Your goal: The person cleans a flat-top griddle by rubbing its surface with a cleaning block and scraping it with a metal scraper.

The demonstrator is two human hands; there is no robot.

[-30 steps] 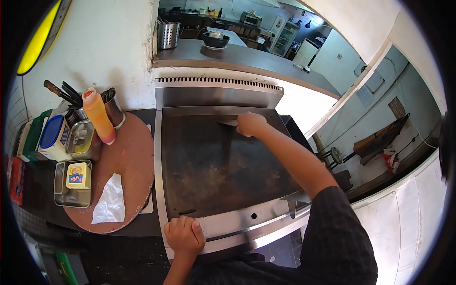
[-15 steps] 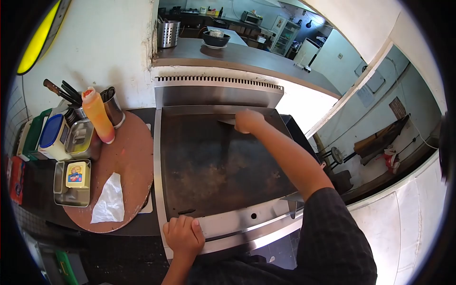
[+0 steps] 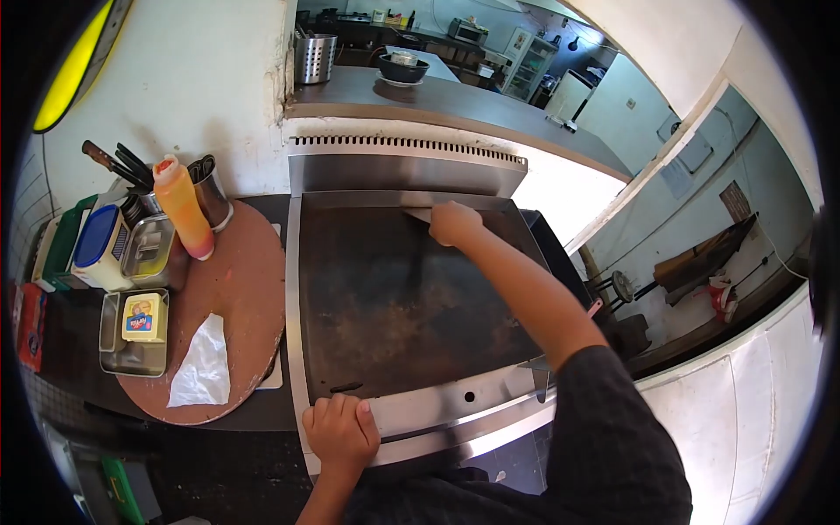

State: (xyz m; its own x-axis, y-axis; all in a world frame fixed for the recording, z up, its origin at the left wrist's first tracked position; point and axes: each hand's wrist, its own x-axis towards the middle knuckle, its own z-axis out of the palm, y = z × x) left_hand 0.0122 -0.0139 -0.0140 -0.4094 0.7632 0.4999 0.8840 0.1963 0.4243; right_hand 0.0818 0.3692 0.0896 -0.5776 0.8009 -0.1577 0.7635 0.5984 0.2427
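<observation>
My right hand (image 3: pixel 456 225) is closed round a metal scraper, its handle hidden in my fist. The scraper's flat blade (image 3: pixel 417 213) shows to the left of my knuckles, low over the back of a dark, stained griddle (image 3: pixel 376 289). My arm reaches across the griddle's right side. At the front left corner, my left hand (image 3: pixel 339 430) rests as a loose fist on the steel front edge (image 3: pixel 420 411), fingers curled together and nothing visible in them. A small dark strip (image 3: pixel 346 387) lies on the griddle just beyond that hand.
Left of the griddle, a round brown board (image 3: pixel 249 289) bears a white paper sheet (image 3: pixel 201 363) and an orange sauce bottle (image 3: pixel 183 206). Steel trays, a blue-lidded tub (image 3: pixel 98 241) and a knife holder stand beside it. A steel backsplash (image 3: pixel 407 172) rises behind the griddle.
My right hand and the scraper have shifted slightly left toward the back of the griddle. The whole view has tilted a little. My left hand stays on the front edge.
</observation>
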